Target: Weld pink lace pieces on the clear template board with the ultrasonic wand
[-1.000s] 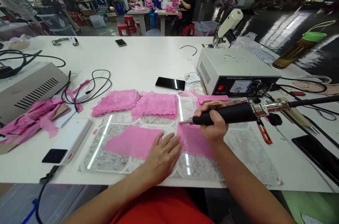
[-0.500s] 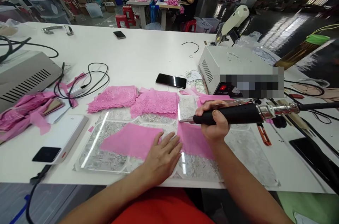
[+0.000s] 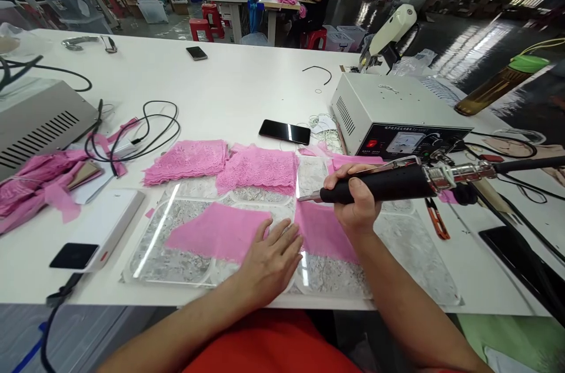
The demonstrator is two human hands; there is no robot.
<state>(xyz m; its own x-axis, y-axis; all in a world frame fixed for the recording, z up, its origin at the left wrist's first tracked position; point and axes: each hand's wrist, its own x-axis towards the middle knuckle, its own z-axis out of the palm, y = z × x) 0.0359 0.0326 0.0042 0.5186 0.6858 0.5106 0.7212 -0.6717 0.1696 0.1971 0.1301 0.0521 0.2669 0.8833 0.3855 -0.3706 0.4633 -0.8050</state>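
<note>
My left hand (image 3: pixel 270 260) lies flat with fingers spread on a clear glass plate (image 3: pixel 159 243), its fingertips pressing the right edge of a pink fabric piece (image 3: pixel 216 233). My right hand (image 3: pixel 355 203) is wrapped round the black handle of a cutting tool (image 3: pixel 384 183), held level above a second pink fabric piece (image 3: pixel 322 232). The tool's metal tip points left, just above the fabric's upper edge. Two stacks of pink lace (image 3: pixel 260 167) lie behind the plate.
A white control box (image 3: pixel 388 114) with a meter stands at the right, a grey box (image 3: pixel 35 120) at the left. A phone (image 3: pixel 285 131), black cables (image 3: pixel 136 132), a white device (image 3: pixel 103 226) and a bottle (image 3: pixel 498 82) lie around. A person sews at a far table.
The hands and tool have kept their places on the fabric. The view has tilted slightly, so everything sits a little lower and nearer in the picture.
</note>
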